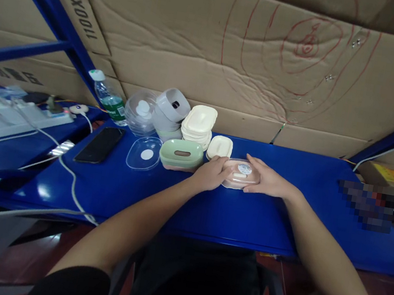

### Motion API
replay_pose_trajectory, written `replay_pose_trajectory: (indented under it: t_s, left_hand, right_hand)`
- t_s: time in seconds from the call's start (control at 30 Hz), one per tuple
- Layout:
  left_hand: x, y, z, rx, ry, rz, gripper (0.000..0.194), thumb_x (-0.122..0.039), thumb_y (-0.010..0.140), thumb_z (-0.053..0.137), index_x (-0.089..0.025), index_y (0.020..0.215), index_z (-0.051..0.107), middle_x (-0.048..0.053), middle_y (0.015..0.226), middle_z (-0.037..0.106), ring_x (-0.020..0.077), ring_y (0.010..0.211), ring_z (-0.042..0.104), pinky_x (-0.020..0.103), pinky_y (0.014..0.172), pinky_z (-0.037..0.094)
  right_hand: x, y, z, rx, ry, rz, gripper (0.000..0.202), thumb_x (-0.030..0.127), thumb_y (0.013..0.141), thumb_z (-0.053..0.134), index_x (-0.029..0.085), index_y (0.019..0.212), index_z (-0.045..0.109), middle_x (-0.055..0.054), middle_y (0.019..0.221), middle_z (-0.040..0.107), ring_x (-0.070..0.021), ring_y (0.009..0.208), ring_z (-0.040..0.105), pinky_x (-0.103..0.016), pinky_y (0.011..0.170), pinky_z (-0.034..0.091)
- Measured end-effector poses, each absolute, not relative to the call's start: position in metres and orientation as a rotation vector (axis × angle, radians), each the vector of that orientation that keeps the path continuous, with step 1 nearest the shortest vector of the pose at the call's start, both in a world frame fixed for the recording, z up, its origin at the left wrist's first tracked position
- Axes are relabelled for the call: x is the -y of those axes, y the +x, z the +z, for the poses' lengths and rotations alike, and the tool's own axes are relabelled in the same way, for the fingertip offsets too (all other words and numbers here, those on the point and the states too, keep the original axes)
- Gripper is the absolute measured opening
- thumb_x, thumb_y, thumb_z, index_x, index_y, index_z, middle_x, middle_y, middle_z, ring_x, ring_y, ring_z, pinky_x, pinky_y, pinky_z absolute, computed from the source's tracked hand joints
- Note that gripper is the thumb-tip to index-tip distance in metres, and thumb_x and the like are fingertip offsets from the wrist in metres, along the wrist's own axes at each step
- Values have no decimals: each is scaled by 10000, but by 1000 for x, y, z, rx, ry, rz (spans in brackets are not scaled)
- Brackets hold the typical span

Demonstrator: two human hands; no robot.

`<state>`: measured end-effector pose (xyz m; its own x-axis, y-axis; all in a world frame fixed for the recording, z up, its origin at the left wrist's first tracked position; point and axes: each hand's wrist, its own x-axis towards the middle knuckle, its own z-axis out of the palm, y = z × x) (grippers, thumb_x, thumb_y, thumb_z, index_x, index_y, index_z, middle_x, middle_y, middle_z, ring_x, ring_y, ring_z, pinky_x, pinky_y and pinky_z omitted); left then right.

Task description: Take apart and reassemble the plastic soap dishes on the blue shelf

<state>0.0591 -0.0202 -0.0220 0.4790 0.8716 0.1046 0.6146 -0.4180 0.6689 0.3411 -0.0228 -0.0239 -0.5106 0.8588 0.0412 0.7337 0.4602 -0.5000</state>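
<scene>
A small pink container (239, 179) under a clear lid with a round label sits on the blue table between my hands. My left hand (212, 172) is closed against its left end, fingers on the lid's edge. Around the right end curls my right hand (270, 178), its fingers at the far side and its thumb at the near side. Just behind my left hand lies a cream lid (220, 147). Left of it stand a green oval container (182, 151) on a pink one and a stack of cream lids (199, 120).
Grey containers (172, 106), round clear lids (140, 110) and a bottle (109, 97) stand at the back left. A loose clear lid (138, 154), a phone (99, 145) and a power strip (16, 117) with cables lie left. Cardboard (186, 30) walls the back.
</scene>
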Motion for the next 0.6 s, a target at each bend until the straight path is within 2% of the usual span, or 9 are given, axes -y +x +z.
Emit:
replay_pose_trajectory:
  t_s: [0.07, 0.13, 0.33, 0.4, 0.5, 0.6]
  left_hand:
    - [20, 60, -23, -1257, 2185, 584, 546, -491, 1081, 392, -113, 1433, 569, 227, 1416, 632, 344, 1354, 606, 490, 1163, 457]
    - [22, 62, -23, -1290, 2196, 569, 558, -509, 1081, 403, -125, 1456, 557, 223, 1455, 619, 351, 1380, 596, 498, 1169, 458]
    - [31, 61, -15, -1237, 2293, 626, 601, -530, 1033, 567, -155, 1502, 542, 171, 1533, 593, 328, 1394, 602, 477, 1186, 471]
    - [34, 59, -11, -1186, 2347, 649, 548, -512, 1033, 582, -176, 1466, 578, 143, 1496, 626, 307, 1370, 621, 460, 1173, 488]
    - [36, 58, -7, -1165, 2420, 630, 469, -486, 1034, 594, -180, 1389, 631, 126, 1446, 657, 298, 1324, 651, 458, 1138, 520]
    - [36, 58, -7, -1167, 2461, 590, 447, -475, 1033, 602, -177, 1362, 645, 122, 1438, 657, 295, 1281, 676, 462, 1103, 546]
  right_hand:
    - [25, 339, -22, 2448, -1393, 581, 1352, 741, 731, 840, 253, 1753, 102, -160, 1794, 238, -471, 1634, 250, -690, 1309, 258]
    - [26, 342, -19, 2471, -1457, 516, 1348, 758, 725, 830, 241, 1752, 127, -170, 1788, 242, -490, 1632, 236, -732, 1301, 222]
    - [24, 388, 1, 2331, -1982, 282, 1299, 779, 692, 802, 143, 1709, 305, -261, 1698, 408, -533, 1551, 395, -755, 1236, 324]
    - [26, 405, 8, 2209, -2204, 124, 1265, 812, 706, 765, 122, 1684, 355, -282, 1699, 393, -560, 1571, 332, -810, 1219, 270]
    - [29, 419, 14, 2106, -2247, -52, 1228, 867, 785, 649, 126, 1701, 305, -252, 1773, 239, -546, 1633, 154, -812, 1234, 200]
    - [26, 420, 9, 2159, -2115, -97, 976, 788, 929, 510, 229, 1706, 319, -147, 1808, 201, -496, 1653, 138, -792, 1247, 200]
